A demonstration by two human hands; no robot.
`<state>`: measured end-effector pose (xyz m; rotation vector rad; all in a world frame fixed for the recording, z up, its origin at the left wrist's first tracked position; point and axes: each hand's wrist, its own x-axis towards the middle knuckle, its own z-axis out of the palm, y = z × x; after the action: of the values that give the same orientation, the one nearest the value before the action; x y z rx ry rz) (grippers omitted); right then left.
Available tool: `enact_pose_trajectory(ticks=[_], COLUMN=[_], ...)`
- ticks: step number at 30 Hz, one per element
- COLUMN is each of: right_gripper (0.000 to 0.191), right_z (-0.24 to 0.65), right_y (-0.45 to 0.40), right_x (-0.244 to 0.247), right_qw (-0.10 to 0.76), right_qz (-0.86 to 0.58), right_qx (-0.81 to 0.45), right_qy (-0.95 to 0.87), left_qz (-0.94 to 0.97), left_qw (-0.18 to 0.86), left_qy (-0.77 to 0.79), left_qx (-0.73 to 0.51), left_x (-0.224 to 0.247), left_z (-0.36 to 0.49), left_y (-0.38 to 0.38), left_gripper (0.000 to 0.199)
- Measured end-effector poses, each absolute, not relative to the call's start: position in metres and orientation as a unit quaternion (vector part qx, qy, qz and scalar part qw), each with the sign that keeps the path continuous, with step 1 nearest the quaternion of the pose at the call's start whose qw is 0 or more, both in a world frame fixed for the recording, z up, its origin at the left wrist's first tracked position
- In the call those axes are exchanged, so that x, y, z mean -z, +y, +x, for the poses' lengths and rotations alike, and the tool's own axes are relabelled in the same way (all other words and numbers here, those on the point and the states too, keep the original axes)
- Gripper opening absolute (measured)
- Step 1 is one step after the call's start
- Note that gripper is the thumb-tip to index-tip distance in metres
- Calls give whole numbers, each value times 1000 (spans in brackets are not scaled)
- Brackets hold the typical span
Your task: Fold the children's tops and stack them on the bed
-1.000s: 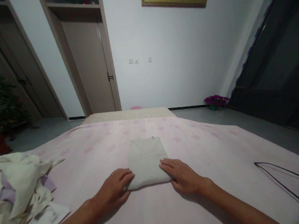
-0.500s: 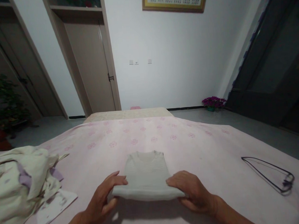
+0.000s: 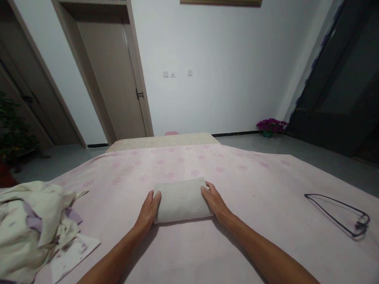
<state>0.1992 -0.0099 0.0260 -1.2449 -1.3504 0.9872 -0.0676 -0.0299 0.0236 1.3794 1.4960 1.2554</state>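
A pale, finely ribbed shirt (image 3: 182, 201) is folded into a compact rectangle at the middle of the pink flowered sheet (image 3: 188, 259). My left hand (image 3: 149, 207) grips its left end, thumb on top and fingers around the far side. At the opposite end my right hand (image 3: 215, 199) grips it the same way, thumb on the upper face. The neckline is hidden by the fold.
A rumpled heap of cream and lilac cloth (image 3: 30, 228) lies at the left, with a white patterned piece (image 3: 73, 256) sticking out under it. On the right rests a black wire hanger (image 3: 340, 213). A beige surface (image 3: 164, 141) adjoins the sheet's far edge.
The shirt's lower part has been folded up over its neckline, making a smaller rectangle. Both hands have moved away from me and closer together, still holding its ends.
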Motion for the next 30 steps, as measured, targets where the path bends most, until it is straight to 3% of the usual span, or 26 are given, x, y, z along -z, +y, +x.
enact_pose_trajectory(ticks=[3,7,13,16,20,26,30], right_gripper=[64,62,57,55,55,62,66], right_z=[200,197,204,209,199,181,196], right_y=[-8,-10,-14,-17,-22,-23,-18], right_x=[-12,-5,-6,-15,-33,-26,-5], right_qw=[490,477,365,313,289,157,154], right_qz=[-519,-558,-625,-641,-592,-547,-575], right_qx=[-366,-297,-204,-105,30,-55,-72], right_qy=[-597,-610,-660,-693,-752,-821,-800], left_qz=[556,575,631,666,760,806,807], left_qw=[347,282,225,114,-18,16,76], left_qy=[591,643,701,710,607,566,547], left_qx=[-470,-419,-245,-199,-232,-171,-211], left_x=[-10,-4,-24,-37,-35,-11,-1], left_z=[-75,-78,-77,-74,-56,-36,-49], left_y=[-27,-24,-22,-26,-33,-40,-39], left_gripper=[62,69,67,65,57,58,59])
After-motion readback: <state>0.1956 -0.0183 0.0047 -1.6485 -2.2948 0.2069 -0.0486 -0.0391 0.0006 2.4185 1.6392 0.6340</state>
